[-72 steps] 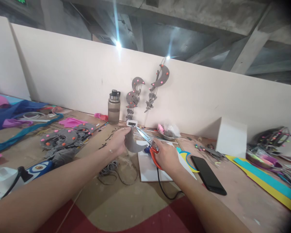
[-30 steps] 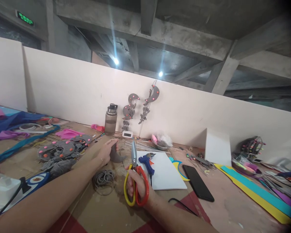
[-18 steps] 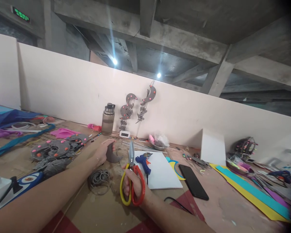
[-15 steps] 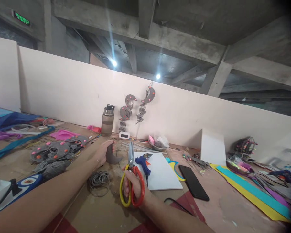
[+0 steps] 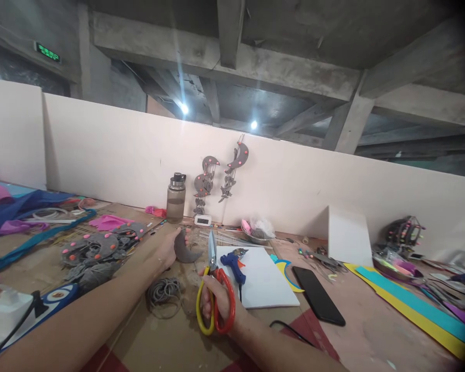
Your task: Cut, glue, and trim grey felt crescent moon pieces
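My left hand is closed on a grey felt crescent moon, holding it just above the table. In my right hand is a pair of scissors with one yellow and one red handle. Their blades look closed and point away from me, to the right of the crescent. Below the crescent lies a coil of grey cord. A blue glue gun rests on a white board beside the scissors.
Grey crescents with pink dots lie at the left, behind a power strip. A bottle and a small white timer stand by the partition. A phone and yellow and blue sheets lie right.
The whole view has shifted slightly, with things sitting a little lower and further right. Both hands keep their hold on the crescent and the scissors, with little other movement.
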A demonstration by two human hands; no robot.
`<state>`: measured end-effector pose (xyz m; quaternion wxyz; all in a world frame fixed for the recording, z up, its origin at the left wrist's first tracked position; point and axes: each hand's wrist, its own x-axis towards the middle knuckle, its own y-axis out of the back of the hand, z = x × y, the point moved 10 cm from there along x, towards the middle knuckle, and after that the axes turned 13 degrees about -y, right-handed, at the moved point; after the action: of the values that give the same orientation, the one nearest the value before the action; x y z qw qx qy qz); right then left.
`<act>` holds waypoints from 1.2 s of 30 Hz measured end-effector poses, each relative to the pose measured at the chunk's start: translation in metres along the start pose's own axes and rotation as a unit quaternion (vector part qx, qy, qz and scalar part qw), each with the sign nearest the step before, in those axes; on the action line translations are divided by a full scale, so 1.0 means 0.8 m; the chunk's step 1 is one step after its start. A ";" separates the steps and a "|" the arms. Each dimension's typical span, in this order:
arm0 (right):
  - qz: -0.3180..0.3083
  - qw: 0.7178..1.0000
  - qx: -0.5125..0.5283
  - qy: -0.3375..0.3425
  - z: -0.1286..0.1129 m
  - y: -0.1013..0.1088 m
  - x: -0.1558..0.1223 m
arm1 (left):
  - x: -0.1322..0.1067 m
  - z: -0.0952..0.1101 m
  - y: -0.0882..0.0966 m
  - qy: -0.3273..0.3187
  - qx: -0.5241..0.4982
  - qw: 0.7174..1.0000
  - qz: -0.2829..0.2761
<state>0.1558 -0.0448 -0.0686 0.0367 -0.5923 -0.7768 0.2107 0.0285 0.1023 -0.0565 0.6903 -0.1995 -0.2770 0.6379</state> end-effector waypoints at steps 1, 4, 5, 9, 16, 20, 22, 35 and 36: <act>0.000 1.000 0.000 0.000 0.000 0.000 0.000 | -0.001 0.003 -0.001 -0.011 -0.001 1.000 0.003; -0.002 1.000 -0.002 0.002 -0.001 -0.003 -0.001 | -0.004 0.011 -0.001 -0.031 0.008 0.999 0.016; -0.002 1.000 -0.005 0.005 -0.002 -0.004 -0.001 | -0.005 0.011 -0.002 -0.031 0.009 0.999 0.015; -0.005 1.000 -0.011 0.008 -0.006 -0.007 -0.004 | -0.004 0.014 -0.003 -0.033 0.003 0.999 0.012; -0.013 1.000 -0.012 0.004 -0.006 -0.006 -0.006 | 0.003 0.010 0.002 -0.047 -0.005 0.999 0.021; -0.018 1.000 -0.020 0.014 -0.006 -0.004 -0.006 | 0.004 0.006 0.003 -0.039 -0.014 0.999 0.021; -0.017 1.000 -0.013 0.008 -0.004 -0.003 -0.007 | 0.004 0.006 0.000 -0.029 -0.019 0.999 0.011; -0.009 0.999 -0.005 -0.043 0.000 -0.005 -0.011 | 0.001 -0.002 -0.012 0.033 -0.044 0.998 -0.025; -0.007 0.999 -0.005 -0.048 0.001 -0.004 -0.012 | 0.000 -0.004 -0.013 0.038 -0.048 0.998 -0.026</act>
<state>0.1555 -0.0544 -0.0660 -0.0017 -0.5765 -0.7827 0.2345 0.0383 0.1018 -0.0521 0.7064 -0.2488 -0.2860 0.5978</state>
